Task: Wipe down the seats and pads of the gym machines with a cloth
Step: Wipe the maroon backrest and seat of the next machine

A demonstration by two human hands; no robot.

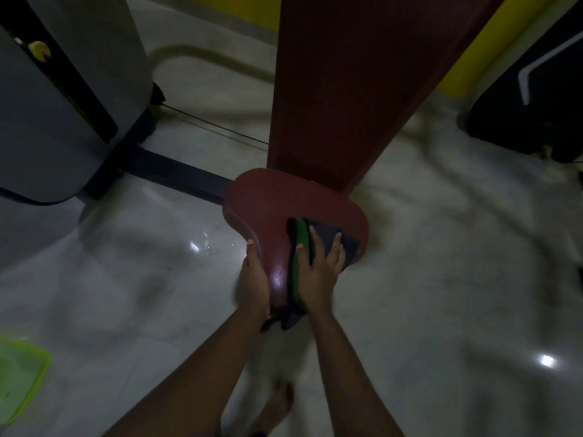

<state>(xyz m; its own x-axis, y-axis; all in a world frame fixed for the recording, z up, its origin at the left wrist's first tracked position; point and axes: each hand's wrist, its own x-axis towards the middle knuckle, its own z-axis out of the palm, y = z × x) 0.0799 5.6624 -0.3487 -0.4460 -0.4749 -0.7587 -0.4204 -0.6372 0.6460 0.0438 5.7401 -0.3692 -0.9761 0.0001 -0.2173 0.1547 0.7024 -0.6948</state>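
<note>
Maroon seat (277, 203) under dark cloth (328, 239)

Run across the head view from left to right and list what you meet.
Green tray → left hand gripping the edge of the red seat → right hand pressed flat on the cloth → black machine.

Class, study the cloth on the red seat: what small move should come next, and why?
Probably slide the right hand and cloth leftward across the seat: the cloth covers only the seat's right side, its left part lies bare, and the left hand grips the left edge, steadying it.
</note>
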